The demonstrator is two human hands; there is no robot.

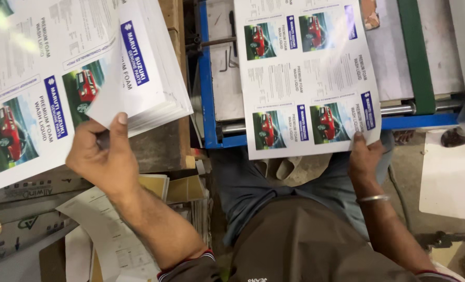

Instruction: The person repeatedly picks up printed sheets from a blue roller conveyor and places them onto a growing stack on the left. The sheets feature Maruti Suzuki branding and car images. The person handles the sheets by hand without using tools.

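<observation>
Sheet-feeding step, I judge: left hand (99,156) pinches the stack's (154,99) top sheet at ten o'clock, right hand (365,154) fingers grip a printed sheet (308,78) needing squaring on the blue-framed machine (207,83).

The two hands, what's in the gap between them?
In the head view, between the left hand at the stack of printed sheets and the right hand holding a single printed sheet lies the machine's blue frame and the person's lap.

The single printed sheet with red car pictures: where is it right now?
In the head view, right of centre, the printed sheet lies on the blue-framed machine, its lower right corner pinched by the right hand.
</observation>
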